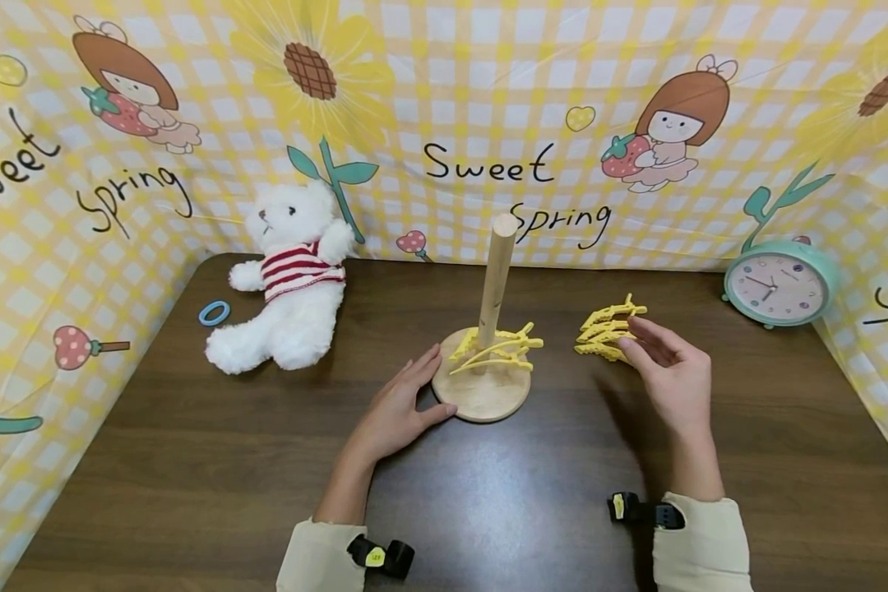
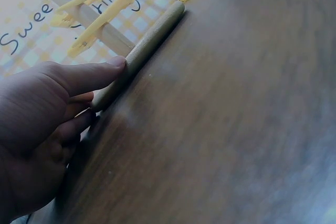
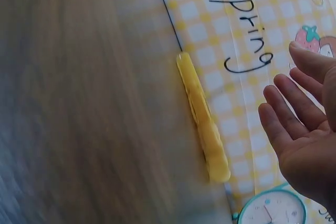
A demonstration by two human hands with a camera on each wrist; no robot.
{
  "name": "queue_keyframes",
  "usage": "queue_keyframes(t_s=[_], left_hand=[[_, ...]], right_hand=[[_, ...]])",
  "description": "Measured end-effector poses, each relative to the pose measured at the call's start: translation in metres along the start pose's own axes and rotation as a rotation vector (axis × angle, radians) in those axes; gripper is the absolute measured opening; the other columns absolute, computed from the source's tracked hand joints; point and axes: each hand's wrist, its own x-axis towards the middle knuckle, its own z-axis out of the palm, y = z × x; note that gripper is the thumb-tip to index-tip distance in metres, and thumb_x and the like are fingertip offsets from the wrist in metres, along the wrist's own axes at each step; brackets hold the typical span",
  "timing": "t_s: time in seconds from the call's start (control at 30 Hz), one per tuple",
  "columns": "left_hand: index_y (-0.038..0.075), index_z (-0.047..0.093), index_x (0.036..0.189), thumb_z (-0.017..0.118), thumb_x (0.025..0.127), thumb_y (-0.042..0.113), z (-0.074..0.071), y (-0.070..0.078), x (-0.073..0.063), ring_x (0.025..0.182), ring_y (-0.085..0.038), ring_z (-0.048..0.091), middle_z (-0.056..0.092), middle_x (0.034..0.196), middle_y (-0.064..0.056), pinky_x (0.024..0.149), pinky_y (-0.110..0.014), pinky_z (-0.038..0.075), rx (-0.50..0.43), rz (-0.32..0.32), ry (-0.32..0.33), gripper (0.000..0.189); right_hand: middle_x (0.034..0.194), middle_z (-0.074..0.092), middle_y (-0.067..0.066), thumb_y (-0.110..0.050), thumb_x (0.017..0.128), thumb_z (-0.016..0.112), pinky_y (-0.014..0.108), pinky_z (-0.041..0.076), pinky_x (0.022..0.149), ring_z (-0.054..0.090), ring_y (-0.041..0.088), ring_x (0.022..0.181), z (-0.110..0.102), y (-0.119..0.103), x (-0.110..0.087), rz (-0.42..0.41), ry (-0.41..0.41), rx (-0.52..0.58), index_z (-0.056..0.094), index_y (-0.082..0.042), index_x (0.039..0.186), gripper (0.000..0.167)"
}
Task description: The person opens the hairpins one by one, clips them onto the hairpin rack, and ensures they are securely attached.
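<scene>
A wooden stand has a round base (image 1: 481, 403) and an upright post (image 1: 494, 284). My left hand (image 1: 395, 415) holds the base at its left rim; in the left wrist view the thumb lies on the rim and the fingers are bent at its edge. Several yellow branch-shaped pieces (image 1: 516, 362) lie across the stand around the post's lower part; how they rest is unclear. To the right, more yellow branch-shaped pieces (image 1: 603, 334) lie on the table. Beside them is my right hand (image 1: 677, 382); its fingers (image 3: 296, 98) are loosely spread in the right wrist view, with nothing between them.
A white teddy bear (image 1: 296, 275) in a striped shirt lies at the back left, with a blue ring (image 1: 202, 317) beside it. The green alarm clock (image 1: 780, 284) stands at the back right. Printed cloth (image 1: 474, 107) closes off the dark wooden table (image 1: 192, 477) behind and at both sides.
</scene>
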Motion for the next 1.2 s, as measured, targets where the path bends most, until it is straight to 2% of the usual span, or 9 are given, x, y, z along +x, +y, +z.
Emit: queue_keyframes(t_s=[0.1,0.2,0.37,0.47,0.7,0.8,1.03,1.1,1.2], left_hand=[[0.004,0.035,0.157,0.075,0.094,0.031,0.0,0.0,0.0,0.153,-0.029,0.018,0.026,0.166,-0.005,0.123,-0.047,0.015,0.0,-0.003,-0.002,0.08],[0.004,0.035,0.157,0.075,0.094,0.031,0.0,0.0,0.0,0.153,-0.029,0.018,0.026,0.165,-0.005,0.123,-0.047,0.015,-0.002,-0.006,-0.002,0.079],[0.003,0.035,0.157,0.076,0.094,0.031,-0.001,0.001,0.0,0.152,-0.031,0.018,0.026,0.165,-0.006,0.123,-0.048,0.015,-0.005,-0.007,-0.002,0.08],[0.003,0.034,0.157,0.075,0.094,0.031,-0.001,0.002,0.0,0.153,-0.031,0.018,0.026,0.166,-0.006,0.123,-0.048,0.015,-0.007,-0.008,-0.004,0.08],[0.003,0.034,0.156,0.075,0.094,0.031,-0.001,0.001,0.0,0.152,-0.03,0.019,0.026,0.165,-0.006,0.123,-0.047,0.015,0.0,-0.003,-0.001,0.08],[0.003,0.034,0.156,0.075,0.094,0.031,-0.001,0.002,0.0,0.152,-0.03,0.019,0.026,0.165,-0.005,0.123,-0.047,0.015,-0.002,-0.002,-0.001,0.08],[0.003,0.034,0.157,0.075,0.094,0.031,-0.001,0.002,-0.001,0.153,-0.031,0.018,0.025,0.166,-0.005,0.123,-0.049,0.015,-0.007,-0.001,-0.009,0.08],[0.003,0.034,0.157,0.075,0.094,0.031,-0.001,0.002,-0.001,0.153,-0.03,0.018,0.025,0.166,-0.005,0.123,-0.049,0.015,-0.009,0.0,-0.005,0.08],[0.003,0.034,0.156,0.076,0.094,0.03,-0.001,0.001,-0.001,0.153,-0.029,0.018,0.026,0.165,-0.005,0.123,-0.048,0.015,-0.014,0.0,0.001,0.08]], right_hand=[[0.103,0.074,-0.007,0.006,0.086,0.077,0.013,0.053,0.08,0.069,-0.001,0.091,-0.005,0.003,0.0,0.018,0.009,-0.025,0.073,0.008,0.116,0.031],[0.103,0.074,-0.01,0.005,0.086,0.077,0.012,0.053,0.08,0.07,0.0,0.093,-0.01,0.007,0.001,0.044,0.004,-0.035,0.072,0.009,0.118,0.032],[0.107,0.072,-0.011,0.002,0.087,0.078,0.012,0.053,0.079,0.069,0.0,0.097,-0.018,0.013,0.001,0.151,-0.02,-0.051,0.069,0.009,0.123,0.038],[0.116,0.072,-0.003,-0.004,0.088,0.079,0.011,0.052,0.08,0.066,-0.001,0.1,-0.024,0.016,0.001,0.202,-0.046,-0.109,0.068,0.008,0.126,0.041],[0.132,0.064,0.018,-0.015,0.091,0.078,0.008,0.05,0.081,0.062,-0.001,0.106,-0.034,0.02,0.001,0.257,-0.109,-0.235,0.065,0.005,0.132,0.047],[0.136,0.06,0.021,-0.018,0.093,0.076,0.007,0.048,0.081,0.062,0.005,0.112,-0.038,0.021,0.0,0.285,-0.14,-0.261,0.063,0.004,0.135,0.05],[0.139,0.057,0.024,-0.02,0.095,0.075,0.005,0.045,0.079,0.057,0.033,0.126,-0.04,0.021,-0.001,0.333,-0.219,-0.311,0.057,0.004,0.141,0.055],[0.137,0.058,0.026,-0.018,0.094,0.075,0.005,0.046,0.077,0.062,0.026,0.119,-0.041,0.022,-0.001,0.331,-0.237,-0.324,0.056,0.005,0.142,0.056],[0.133,0.061,0.029,-0.014,0.093,0.076,0.007,0.048,0.073,0.064,0.004,0.1,-0.041,0.024,0.0,0.321,-0.259,-0.349,0.055,0.006,0.142,0.056]])
